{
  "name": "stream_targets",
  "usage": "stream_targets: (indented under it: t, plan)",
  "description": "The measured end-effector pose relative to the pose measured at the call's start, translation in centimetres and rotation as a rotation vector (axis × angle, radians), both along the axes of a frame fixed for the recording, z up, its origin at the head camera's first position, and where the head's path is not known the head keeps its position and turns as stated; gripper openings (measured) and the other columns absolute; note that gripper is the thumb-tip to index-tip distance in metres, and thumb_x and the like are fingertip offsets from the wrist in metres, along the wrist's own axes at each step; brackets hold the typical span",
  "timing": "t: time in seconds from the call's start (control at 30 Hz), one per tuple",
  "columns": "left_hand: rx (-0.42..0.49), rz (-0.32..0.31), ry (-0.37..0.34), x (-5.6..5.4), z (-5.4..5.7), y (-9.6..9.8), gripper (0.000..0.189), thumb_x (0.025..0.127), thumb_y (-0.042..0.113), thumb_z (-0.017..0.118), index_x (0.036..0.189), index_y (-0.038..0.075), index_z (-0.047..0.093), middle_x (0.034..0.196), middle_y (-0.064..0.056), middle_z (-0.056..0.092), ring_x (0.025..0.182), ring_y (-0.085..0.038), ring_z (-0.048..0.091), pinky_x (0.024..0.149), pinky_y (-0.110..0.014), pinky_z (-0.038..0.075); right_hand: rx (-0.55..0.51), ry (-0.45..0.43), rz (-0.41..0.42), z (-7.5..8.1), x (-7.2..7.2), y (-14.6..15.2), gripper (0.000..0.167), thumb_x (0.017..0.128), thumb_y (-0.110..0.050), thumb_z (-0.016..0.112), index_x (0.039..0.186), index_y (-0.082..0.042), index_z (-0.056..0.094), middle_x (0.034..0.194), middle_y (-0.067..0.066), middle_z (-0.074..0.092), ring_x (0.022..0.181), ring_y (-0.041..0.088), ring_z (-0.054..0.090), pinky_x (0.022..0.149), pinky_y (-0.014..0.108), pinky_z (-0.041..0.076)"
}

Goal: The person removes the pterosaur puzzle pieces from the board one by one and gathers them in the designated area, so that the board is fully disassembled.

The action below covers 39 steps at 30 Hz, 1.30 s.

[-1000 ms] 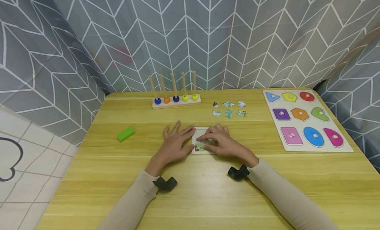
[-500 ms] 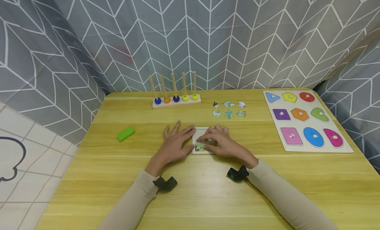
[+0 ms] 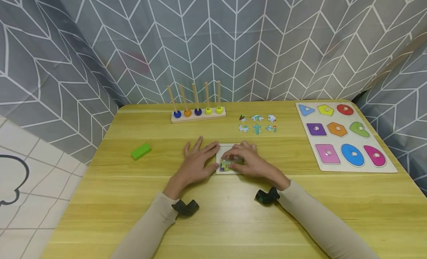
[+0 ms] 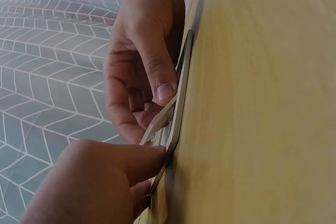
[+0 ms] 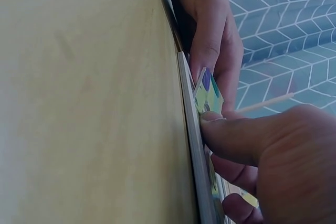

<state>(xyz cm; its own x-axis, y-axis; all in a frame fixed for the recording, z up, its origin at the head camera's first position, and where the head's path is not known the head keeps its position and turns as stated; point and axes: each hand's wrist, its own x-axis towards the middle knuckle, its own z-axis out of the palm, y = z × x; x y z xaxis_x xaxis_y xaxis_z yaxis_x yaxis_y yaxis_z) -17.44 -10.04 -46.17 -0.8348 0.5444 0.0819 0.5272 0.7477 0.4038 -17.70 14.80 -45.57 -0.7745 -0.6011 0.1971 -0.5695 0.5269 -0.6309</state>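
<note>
Right grip (image 3: 249,160): bare hand, thumb and forefinger pinched on a small flat jigsaw piece printed in green, yellow and purple (image 3: 224,165). Left grip (image 3: 200,163): bare hand, fingers spread, the left edge of a pale rectangular puzzle board (image 3: 227,148) touched by fingertips and thumb. The piece is found at the board's near left corner, between the two grips, just left of the right thumb.

Risks, as judged: the piece could be flipped or sprung loose if squeezed too hard at this slant. Its raised end could be caught on the board's rim if let down askew. The board could be slid over the yellow wood-grain desk (image 3: 213,225) if pressure from the left grip were slackened; no other stop is seen.

Orientation: piece tilted, the end toward the left grip raised, the end by the right thumb lower and close to the board. The long axis seems to be laid left to right, from one grip toward the other, roughly along the board's near edge; uncertain, as part is covered by the right grip.
</note>
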Motion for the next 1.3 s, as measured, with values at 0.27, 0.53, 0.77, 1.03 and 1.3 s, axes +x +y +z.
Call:
stream_targets:
  t: [0.27,0.53,0.77,1.03,1.3]
  plan:
    - [0.004,0.007,-0.002,0.03,0.08,0.01,0.065,0.097,0.048,0.051,0.158,0.026,0.04,0.166,0.008,0.035,0.158,-0.044,0.011,0.116,-0.076,0.001,-0.009,0.008,0.004,0.02,0.03,-0.05,0.028,0.088,-0.014,0.079,0.114,-0.023,0.074,0.106,-0.008,0.074,0.093,0.015,0.045,0.082,0.037,0.02]
    - [0.011,0.015,0.009,0.12,0.03,0.04,0.067,0.095,0.049,0.053,0.157,0.026,0.041,0.165,0.009,0.036,0.158,-0.044,0.012,0.116,-0.077,0.003,-0.021,0.019,0.019,-0.03,0.06,-0.07,0.029,0.087,-0.014,0.08,0.115,-0.023,0.074,0.106,-0.009,0.074,0.09,0.012,0.043,0.083,0.037,0.021]
    - [0.008,0.017,0.016,0.18,0.04,0.12,0.066,0.096,0.049,0.053,0.157,0.026,0.042,0.165,0.009,0.037,0.158,-0.044,0.013,0.116,-0.076,0.003,-0.072,0.006,0.034,-0.04,0.16,-0.02,0.028,0.088,-0.012,0.079,0.114,-0.021,0.074,0.106,-0.009,0.075,0.092,0.013,0.044,0.084,0.038,0.021]
    - [0.001,0.021,0.013,0.2,-0.06,0.22,0.065,0.097,0.049,0.053,0.157,0.026,0.041,0.165,0.009,0.037,0.158,-0.043,0.013,0.117,-0.076,0.003,-0.151,-0.044,0.029,-0.2,0.2,0.03,0.018,0.092,-0.013,0.075,0.109,-0.021,0.075,0.101,-0.008,0.073,0.092,0.016,0.045,0.086,0.039,0.022]
    - [0.014,0.021,0.019,0.32,0.05,0.22,0.064,0.097,0.047,0.054,0.156,0.025,0.043,0.165,0.009,0.038,0.157,-0.044,0.014,0.116,-0.076,0.003,-0.287,-0.166,0.015,-0.06,0.17,-0.04,0.015,0.095,-0.008,0.071,0.106,-0.016,0.074,0.095,0.0,0.067,0.092,0.019,0.048,0.092,0.041,0.029]
